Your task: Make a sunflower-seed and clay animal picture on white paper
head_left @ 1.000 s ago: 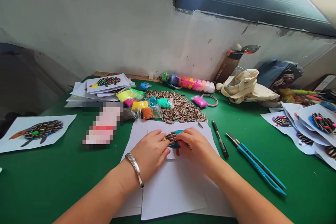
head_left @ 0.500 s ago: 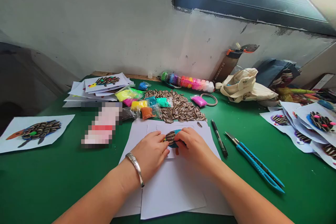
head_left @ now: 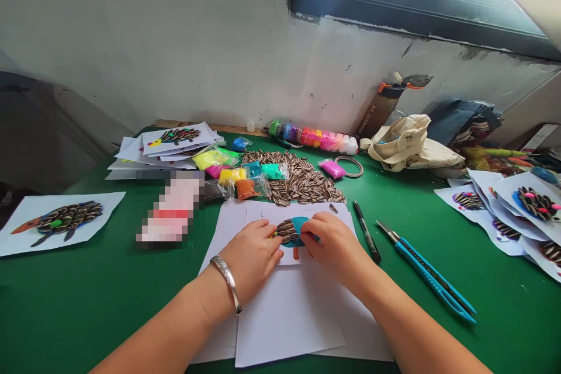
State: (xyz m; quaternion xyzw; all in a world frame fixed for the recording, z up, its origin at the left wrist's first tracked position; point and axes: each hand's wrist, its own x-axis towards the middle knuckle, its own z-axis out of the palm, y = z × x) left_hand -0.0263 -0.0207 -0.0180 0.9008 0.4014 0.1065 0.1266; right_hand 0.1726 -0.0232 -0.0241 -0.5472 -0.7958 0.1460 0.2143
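Observation:
In front of me a picture on white paper (head_left: 284, 258) has a blue clay body (head_left: 300, 223) partly covered with striped sunflower seeds (head_left: 287, 231) and an orange leg below. My left hand (head_left: 250, 257) lies flat over the picture's left side, fingertips by a bit of yellow, with a silver bangle on the wrist. At the body's right part is my right hand (head_left: 335, 245), its thumb and fingertips pinched together against the blue clay. Whatever may be between them is hidden. A single seed (head_left: 333, 208) lies at the paper's top edge.
Beyond the paper spreads a heap of sunflower seeds (head_left: 302, 178), with bagged coloured clay (head_left: 232, 175) beside it. A pen (head_left: 367, 231) and a blue craft knife (head_left: 425, 269), blade out, lie at right. Seed pictures (head_left: 65, 222) flank both sides; a bottle (head_left: 379, 108) leans behind.
My right hand has shifted slightly right along the body, uncovering more seeds and blue clay. My left hand stays in place.

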